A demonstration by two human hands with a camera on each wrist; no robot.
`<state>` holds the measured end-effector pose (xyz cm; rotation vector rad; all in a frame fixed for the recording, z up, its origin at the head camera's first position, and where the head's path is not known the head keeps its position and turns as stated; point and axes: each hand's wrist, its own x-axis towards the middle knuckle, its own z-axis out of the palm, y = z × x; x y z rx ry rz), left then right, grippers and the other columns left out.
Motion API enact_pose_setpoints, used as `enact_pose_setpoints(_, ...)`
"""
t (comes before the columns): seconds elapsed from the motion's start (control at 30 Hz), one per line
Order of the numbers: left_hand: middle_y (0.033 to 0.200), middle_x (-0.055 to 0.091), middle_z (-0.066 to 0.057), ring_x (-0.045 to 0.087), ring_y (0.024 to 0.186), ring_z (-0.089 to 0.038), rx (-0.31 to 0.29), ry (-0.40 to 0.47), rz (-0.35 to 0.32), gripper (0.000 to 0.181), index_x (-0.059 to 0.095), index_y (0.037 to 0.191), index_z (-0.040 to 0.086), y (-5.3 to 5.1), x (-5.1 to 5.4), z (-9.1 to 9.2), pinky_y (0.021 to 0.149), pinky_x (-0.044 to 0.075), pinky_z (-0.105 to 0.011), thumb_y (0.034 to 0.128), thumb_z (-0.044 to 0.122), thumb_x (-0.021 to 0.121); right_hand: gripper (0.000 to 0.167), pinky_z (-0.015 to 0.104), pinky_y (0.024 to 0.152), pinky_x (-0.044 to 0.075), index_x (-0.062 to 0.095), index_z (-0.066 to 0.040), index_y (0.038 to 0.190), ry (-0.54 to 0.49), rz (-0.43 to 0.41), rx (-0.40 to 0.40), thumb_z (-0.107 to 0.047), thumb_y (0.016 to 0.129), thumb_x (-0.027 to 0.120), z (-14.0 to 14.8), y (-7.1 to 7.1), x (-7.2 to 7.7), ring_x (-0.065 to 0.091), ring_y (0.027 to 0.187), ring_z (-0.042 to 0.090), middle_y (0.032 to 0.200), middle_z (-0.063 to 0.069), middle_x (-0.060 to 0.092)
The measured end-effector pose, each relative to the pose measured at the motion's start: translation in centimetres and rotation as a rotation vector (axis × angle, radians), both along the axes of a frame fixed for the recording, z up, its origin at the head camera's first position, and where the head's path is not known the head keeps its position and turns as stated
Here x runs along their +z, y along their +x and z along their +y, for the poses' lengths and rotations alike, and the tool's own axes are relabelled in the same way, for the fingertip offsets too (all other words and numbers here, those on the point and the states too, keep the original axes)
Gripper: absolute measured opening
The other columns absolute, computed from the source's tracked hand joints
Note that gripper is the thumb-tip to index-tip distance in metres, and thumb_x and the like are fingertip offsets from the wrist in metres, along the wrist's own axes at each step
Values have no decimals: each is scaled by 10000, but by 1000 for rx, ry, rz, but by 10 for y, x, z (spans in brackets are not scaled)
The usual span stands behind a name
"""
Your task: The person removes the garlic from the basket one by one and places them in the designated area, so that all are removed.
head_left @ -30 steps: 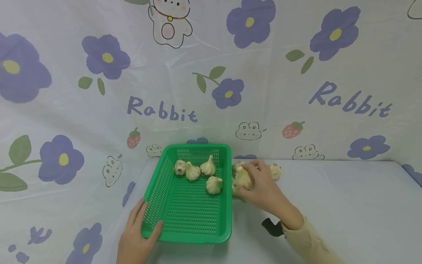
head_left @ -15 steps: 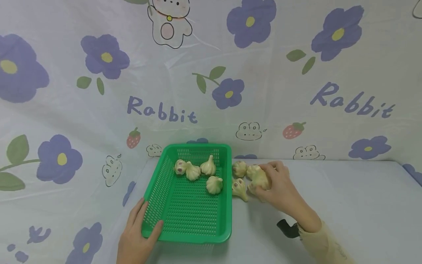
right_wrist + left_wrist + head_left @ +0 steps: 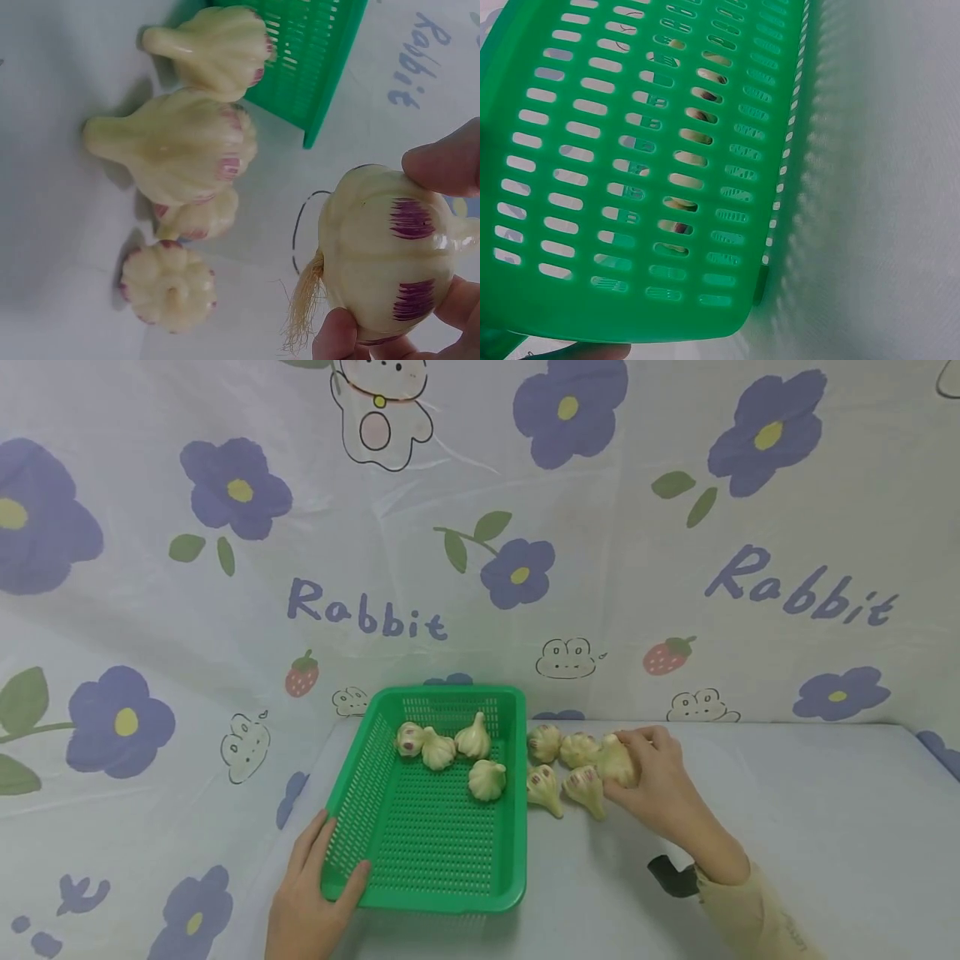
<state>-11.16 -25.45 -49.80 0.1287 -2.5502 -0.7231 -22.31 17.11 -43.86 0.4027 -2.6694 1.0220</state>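
In the head view my right hand (image 3: 660, 781) grips a garlic bulb (image 3: 617, 764) at the right end of a small group. The right wrist view shows this bulb (image 3: 382, 247) close up, pale with purple streaks and a tuft of roots, between thumb and fingers. Several other garlic bulbs (image 3: 585, 789) lie just left of the hand, against the right side of a green plastic basket (image 3: 517, 860). Inside it, towards the back, are several more bulbs (image 3: 487, 781). My left hand (image 3: 311, 889) holds the basket's front left corner, thumb over the rim; the left wrist view shows mostly the perforated wall (image 3: 652, 180).
The white table (image 3: 795, 810) extends to the right and in front of the basket. A patterned cloth (image 3: 637, 568) hangs behind the table and along the left. A black piece (image 3: 672, 877) sits at the right wrist by the sleeve.
My right hand has moved rightward with a garlic bulb in its grip, uncovering bulbs that lie beside the basket. The left hand and the basket have stayed in place.
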Motion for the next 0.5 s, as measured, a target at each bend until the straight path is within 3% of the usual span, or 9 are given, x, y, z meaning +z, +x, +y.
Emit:
enact_pose_setpoints(0.23,1605,463,-51,565,1368,-380,-3,-2,3,701,519,1523,86,0,-1,-1,956,570,-594,935,370,773,651,343,722,381,558,108,1386,21,-2,-10,-90,802,765,8,-9,-14,440,1101,399,1259,285,478)
enact_pose_setpoints(0.5,1615,450,-38,554,1379,-379,-11,3,-6,702,506,1535,98,0,-2,-3,965,564,-600,948,387,757,606,355,714,397,571,93,1347,67,-73,-54,-137,819,760,15,-21,-34,438,1124,440,1267,324,475)
